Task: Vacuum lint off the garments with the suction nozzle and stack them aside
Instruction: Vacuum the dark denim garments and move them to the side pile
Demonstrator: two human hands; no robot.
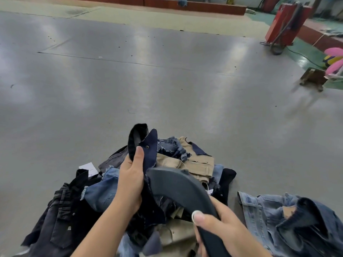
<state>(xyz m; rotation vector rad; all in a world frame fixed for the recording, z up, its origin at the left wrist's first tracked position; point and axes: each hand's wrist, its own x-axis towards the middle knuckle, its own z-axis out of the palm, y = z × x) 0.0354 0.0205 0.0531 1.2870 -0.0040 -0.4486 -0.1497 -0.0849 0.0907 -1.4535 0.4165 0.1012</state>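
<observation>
Left hand: the left hand [130, 179] grips a dark navy garment [148, 151], thumb laid up its front and fingers curled behind, holding it raised above the pile.
Right hand: the right hand [220, 227] is wrapped round the handle of the suction nozzle [178, 184], thumb pressed on top.
Suction nozzle: dark grey and curved; its wide head lies against the lower part of the navy garment, just beside the left hand.
Navy garment: upright in the grip, with a metal stud near its upper edge and a dark looped band standing at its top.
Garment pile: a heap of garments [196, 162] in black, blue denim and khaki lies on the worktop [167, 80] directly under both hands; a white tag [88, 167] shows at its left edge.
Set-aside garment: a light blue denim garment [269, 210] lies apart at the right of the pile.
Surroundings: a red cabinet [287, 23] stands beyond the worktop at far right, with a small wooden stool [313, 78] nearer.
</observation>
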